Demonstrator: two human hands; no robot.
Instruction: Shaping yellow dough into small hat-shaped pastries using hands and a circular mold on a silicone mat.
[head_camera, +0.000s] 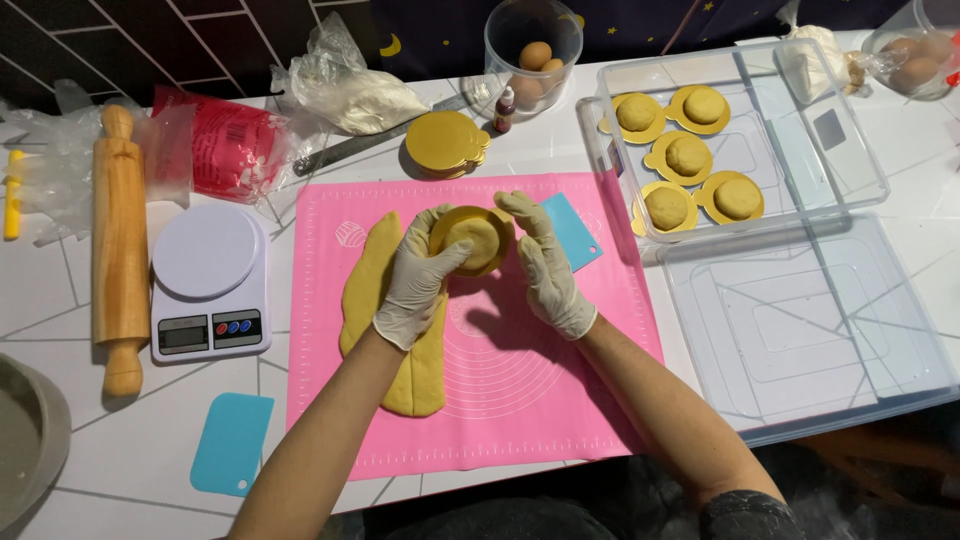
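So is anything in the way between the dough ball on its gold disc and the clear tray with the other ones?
Nothing visible. Both hands hold the dough ball above the pink mat; the clear tray sits open to its right.

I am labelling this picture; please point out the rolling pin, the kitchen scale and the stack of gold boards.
rolling pin (119, 240), head view, middle of barrel
kitchen scale (206, 251), head view, round white platform
stack of gold boards (446, 142), head view, top board

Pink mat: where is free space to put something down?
Free: the pink mat lower right, below the right hand; also inside the near clear tray. Crowded: the left side, under the dough strip and left hand.
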